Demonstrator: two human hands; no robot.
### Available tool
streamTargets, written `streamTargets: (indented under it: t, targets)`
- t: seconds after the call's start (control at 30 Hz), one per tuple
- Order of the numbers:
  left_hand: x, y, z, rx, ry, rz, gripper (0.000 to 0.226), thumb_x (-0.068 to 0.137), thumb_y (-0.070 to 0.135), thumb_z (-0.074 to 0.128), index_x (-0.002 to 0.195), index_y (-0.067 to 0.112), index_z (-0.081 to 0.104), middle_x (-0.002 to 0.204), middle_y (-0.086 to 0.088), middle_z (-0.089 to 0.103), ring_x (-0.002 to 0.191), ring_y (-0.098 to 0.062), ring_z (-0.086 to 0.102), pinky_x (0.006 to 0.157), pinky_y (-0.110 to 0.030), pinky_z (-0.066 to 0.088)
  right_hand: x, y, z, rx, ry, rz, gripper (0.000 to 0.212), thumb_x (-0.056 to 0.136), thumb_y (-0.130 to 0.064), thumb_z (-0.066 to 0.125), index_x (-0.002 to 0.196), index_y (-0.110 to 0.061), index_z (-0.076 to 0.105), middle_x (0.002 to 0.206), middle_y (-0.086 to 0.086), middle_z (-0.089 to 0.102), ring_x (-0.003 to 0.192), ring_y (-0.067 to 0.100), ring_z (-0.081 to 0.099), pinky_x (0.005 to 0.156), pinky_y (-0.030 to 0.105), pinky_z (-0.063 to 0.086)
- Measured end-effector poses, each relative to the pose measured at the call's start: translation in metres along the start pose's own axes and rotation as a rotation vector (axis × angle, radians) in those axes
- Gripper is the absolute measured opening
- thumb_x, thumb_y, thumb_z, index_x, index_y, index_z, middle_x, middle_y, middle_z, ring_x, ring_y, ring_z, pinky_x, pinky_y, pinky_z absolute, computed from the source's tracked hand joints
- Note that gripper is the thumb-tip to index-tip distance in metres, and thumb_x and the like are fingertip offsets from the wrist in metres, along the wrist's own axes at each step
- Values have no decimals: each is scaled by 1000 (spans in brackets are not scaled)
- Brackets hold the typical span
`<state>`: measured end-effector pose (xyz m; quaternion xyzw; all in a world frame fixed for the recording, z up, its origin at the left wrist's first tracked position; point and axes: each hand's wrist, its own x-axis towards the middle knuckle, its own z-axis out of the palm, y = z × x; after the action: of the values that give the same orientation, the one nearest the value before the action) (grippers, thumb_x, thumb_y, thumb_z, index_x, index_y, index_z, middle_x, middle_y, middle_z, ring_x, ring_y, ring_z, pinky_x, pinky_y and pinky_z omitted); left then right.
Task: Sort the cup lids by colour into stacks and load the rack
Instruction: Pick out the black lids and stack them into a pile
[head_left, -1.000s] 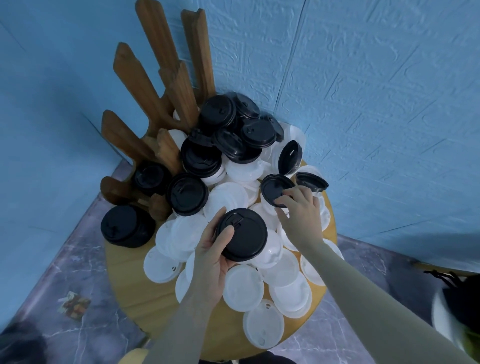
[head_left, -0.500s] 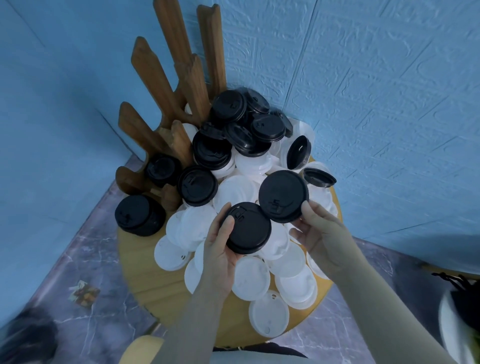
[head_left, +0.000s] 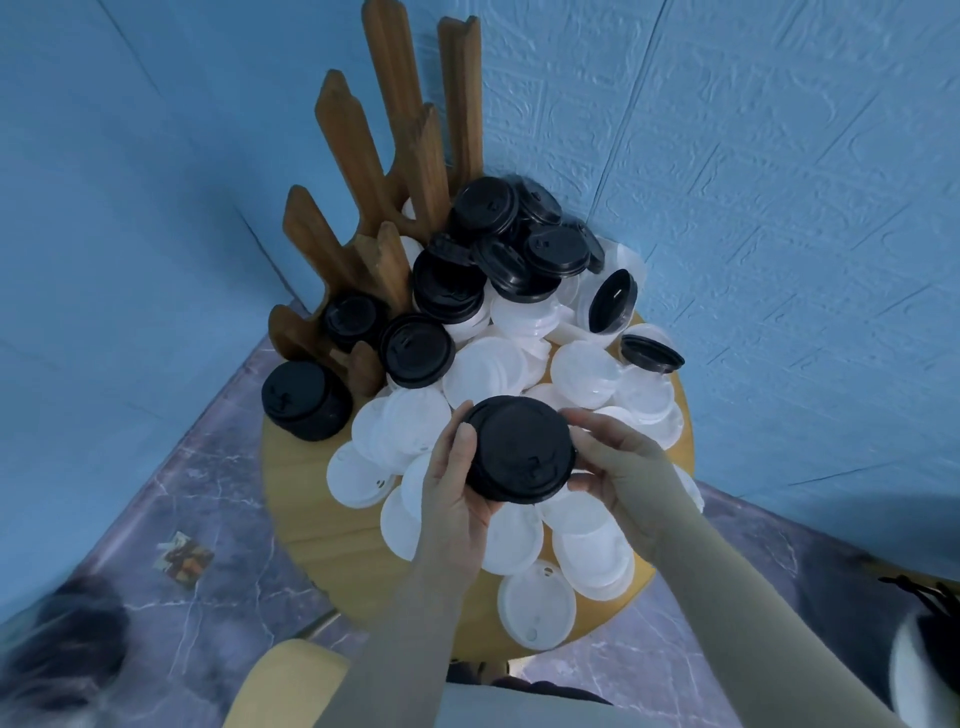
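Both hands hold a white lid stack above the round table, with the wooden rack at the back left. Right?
Not quite: the head view shows the lid stack held by the left hand and right hand is black. The table and rack are as stated.

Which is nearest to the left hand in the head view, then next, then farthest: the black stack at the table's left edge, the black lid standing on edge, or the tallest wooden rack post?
From the left hand:
1. Black stack, left table edge, nearest.
2. Lid on edge, back right, farther.
3. Tallest rack post, back by the wall, farthest.
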<state>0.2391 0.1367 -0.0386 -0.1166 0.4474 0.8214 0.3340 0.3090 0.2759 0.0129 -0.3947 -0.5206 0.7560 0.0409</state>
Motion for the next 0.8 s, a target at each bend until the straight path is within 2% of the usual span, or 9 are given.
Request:
streamTargets:
  t: [0.07,0.13,0.2,0.33,0.43,0.57,0.67,0.73,0.8]
  targets:
    - [-5,2,0,-8,0,16,86,68,49,85,140,17,51,139,-14,59,128,-35,57,101,-66,45,-4,2,9,-44,40,-44,18,96,-3,55,106,-9,68,95,15,72,72,20,64,59,26,53]
    - [-8,3,-5,-48,21,35,66,78,37,75,139,23,54,138,-10,61,126,-33,59,100,-64,47,-8,5,19,-74,88,-74,16,96,-4,55,102,-10,68,94,14,72,71,20,65,57,24,53]
    - [-10,6,-10,-77,18,45,61,81,30,67,140,29,53,139,-8,60,126,-31,59,101,-63,47,-11,8,28,-80,109,-92,14,96,-4,56,100,-9,68,90,12,71,69,18,65,55,21,52]
    - [-14,19,-23,-27,-3,81,53,85,27,67,136,25,56,130,-4,66,120,-27,63,92,-56,56,-16,14,45,-91,131,-102,13,96,-6,57,100,-9,68,86,9,72,62,12,65,56,23,51]
    - [-12,30,-36,49,-1,91,57,78,27,76,132,23,58,129,-6,65,117,-27,65,85,-51,60,-15,17,60,-78,163,-106,12,95,-7,58,96,-11,69,87,10,72,63,14,65,58,26,51]
    - [-6,44,-54,43,66,83,68,64,34,79,128,21,62,133,-12,63,120,-33,62,92,-57,55,-14,23,83,-164,149,-140,10,93,-10,61,93,-13,71,78,4,72,62,9,62,55,22,52]
    - [-2,56,-68,24,87,89,52,77,26,73,127,17,63,133,-15,62,121,-36,61,98,-65,48,-15,31,101,-215,129,-171,7,92,-19,64,92,-21,71,85,-2,72,73,7,61,63,21,51]
    - [1,68,-80,19,95,97,40,84,21,70,124,19,64,132,-15,63,121,-36,61,98,-62,50,-11,38,117,-205,92,-145,8,91,-26,66,97,-28,70,94,-6,72,85,6,63,74,23,52]
    - [4,81,-92,24,118,108,39,85,21,68,124,20,64,130,-14,65,118,-34,64,95,-57,54,-7,45,135,-175,18,-71,21,87,-34,69,108,-34,68,106,-9,70,98,4,64,87,28,53]
